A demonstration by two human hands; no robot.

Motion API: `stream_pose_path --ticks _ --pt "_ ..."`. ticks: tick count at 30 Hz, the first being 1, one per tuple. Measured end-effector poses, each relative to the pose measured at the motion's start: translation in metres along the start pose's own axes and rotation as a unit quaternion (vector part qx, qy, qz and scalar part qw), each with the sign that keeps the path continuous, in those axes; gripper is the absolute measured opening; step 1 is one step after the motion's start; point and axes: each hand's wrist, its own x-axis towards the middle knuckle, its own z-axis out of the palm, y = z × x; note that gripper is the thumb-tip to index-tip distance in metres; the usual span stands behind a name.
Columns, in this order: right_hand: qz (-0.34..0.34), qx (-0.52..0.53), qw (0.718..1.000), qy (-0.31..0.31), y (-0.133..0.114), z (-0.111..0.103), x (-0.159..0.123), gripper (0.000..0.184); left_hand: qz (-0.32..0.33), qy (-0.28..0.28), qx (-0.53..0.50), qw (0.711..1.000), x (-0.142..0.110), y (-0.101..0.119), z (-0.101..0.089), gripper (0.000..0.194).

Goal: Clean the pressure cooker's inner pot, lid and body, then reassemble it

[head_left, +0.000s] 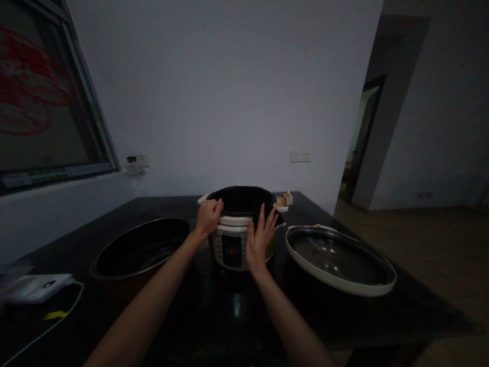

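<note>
An electric pressure cooker (229, 232), with a white rim and a front panel, stands without its lid near the middle of the dark table. My left hand (209, 216) is closed on the cooker's rim at its front left. My right hand (260, 239) holds a black cloth (277, 218) against the cooker's right side, fingers stretched over it. Part of the cloth is hidden behind the fingers. To the left sits a dark inner pot (143, 247) with a thin metal rim. The round lid (340, 260) lies underside up on the right.
A white device (42, 286) with a cable and a small yellow piece (56, 315) lie at the table's left. Behind the dark table (229, 326) rises a wall with sockets (300, 156). A window (42, 102) is at the left, and a doorway (361, 137) at the right.
</note>
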Motion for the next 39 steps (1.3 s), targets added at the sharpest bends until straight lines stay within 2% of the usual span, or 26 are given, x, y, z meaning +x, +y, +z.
stream_pose_path --ticks 3,6,14,20,24,27,29,32,35,37,39 --pt "0.004 0.012 1.0 0.008 0.005 -0.007 0.014 0.058 -0.02 0.018 0.029 0.999 -0.007 0.011 -0.002 0.047" --pt "-0.003 0.029 0.999 -0.013 0.013 -0.016 0.025 0.058 -0.034 0.033 0.053 0.997 -0.013 0.025 -0.003 0.047" --pt "-0.001 0.071 0.996 -0.046 0.026 -0.028 0.038 0.055 -0.051 0.051 0.094 0.993 -0.018 0.051 0.0 0.049" --pt "-0.057 0.044 0.995 -0.062 0.018 -0.04 0.035 0.05 -0.06 0.056 0.096 0.992 -0.021 0.07 0.006 0.051" --pt "-0.118 0.005 0.989 -0.092 0.004 -0.052 0.025 0.055 -0.052 0.047 0.068 0.995 -0.023 0.076 0.004 0.049" --pt "-0.172 -0.036 0.976 -0.132 -0.005 -0.06 0.014 0.059 -0.023 0.028 0.03 0.999 -0.022 0.071 -0.003 0.042" --pt "-0.207 -0.06 0.965 -0.153 -0.008 -0.062 0.007 0.06 -0.005 0.031 -0.047 0.998 -0.023 0.068 -0.01 0.032" --pt "-0.258 -0.092 0.945 -0.18 -0.01 -0.059 -0.001 0.06 -0.019 0.087 -0.186 0.978 -0.031 0.068 -0.023 0.026" --pt "-0.314 -0.106 0.918 -0.219 -0.014 -0.049 -0.006 0.063 0.002 0.126 -0.199 0.972 -0.052 0.078 -0.034 0.024" --pt "-0.344 -0.104 0.899 -0.249 -0.019 -0.042 -0.007 0.062 0.043 0.112 -0.2 0.972 -0.071 0.087 -0.036 0.024" --pt "-0.362 -0.095 0.885 -0.276 -0.024 -0.036 -0.005 0.057 0.04 0.102 -0.23 0.967 -0.088 0.093 -0.035 0.026"
